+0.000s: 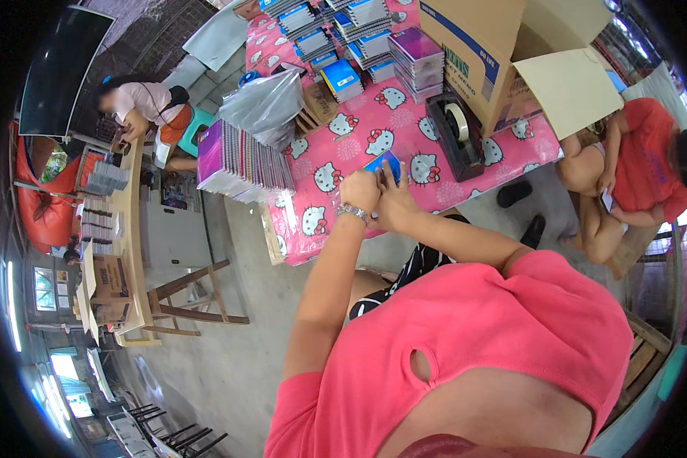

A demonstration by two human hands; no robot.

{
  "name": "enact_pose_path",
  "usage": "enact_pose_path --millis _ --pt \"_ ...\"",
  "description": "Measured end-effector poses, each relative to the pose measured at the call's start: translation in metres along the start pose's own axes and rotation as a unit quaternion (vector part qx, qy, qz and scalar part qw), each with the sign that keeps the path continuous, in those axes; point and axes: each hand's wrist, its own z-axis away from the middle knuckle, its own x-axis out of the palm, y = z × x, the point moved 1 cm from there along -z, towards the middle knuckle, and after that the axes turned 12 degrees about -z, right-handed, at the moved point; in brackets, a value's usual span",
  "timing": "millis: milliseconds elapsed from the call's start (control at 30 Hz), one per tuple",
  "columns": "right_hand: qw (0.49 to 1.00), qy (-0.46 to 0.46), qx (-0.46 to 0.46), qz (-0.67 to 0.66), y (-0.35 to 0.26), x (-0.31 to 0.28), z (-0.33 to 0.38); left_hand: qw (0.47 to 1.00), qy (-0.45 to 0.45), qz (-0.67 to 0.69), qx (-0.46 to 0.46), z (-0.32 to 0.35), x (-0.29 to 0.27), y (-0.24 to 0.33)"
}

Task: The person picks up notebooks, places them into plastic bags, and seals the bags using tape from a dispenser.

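Left hand [360, 191], curled, and right hand [397, 203], fingers closed over the cover, hold a blue notebook [384, 162] on the near table [359, 109], apparently steadying it. Purple notebooks [244, 162] left and tape dispenser [467, 158] right seem placed within reach.

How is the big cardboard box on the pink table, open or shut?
Open: the box has its flaps spread outward.
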Motion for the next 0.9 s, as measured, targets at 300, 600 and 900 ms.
enact_pose_path --millis 300,600,900 --pt "0.926 0.295 -0.031 -0.234 0.101 -0.071 0.039 0.997 -0.008 -0.071 0.011 0.018 0.014 0.024" --pt "0.656 0.166 0.368 -0.638 0.204 -0.061 0.089 0.986 0.071 -0.144 0.037 0.029 0.013 0.035" --pt "0.58 0.246 0.308 -0.713 0.179 -0.05 0.095 0.972 0.035 -0.231 0.034 0.033 0.013 0.035"
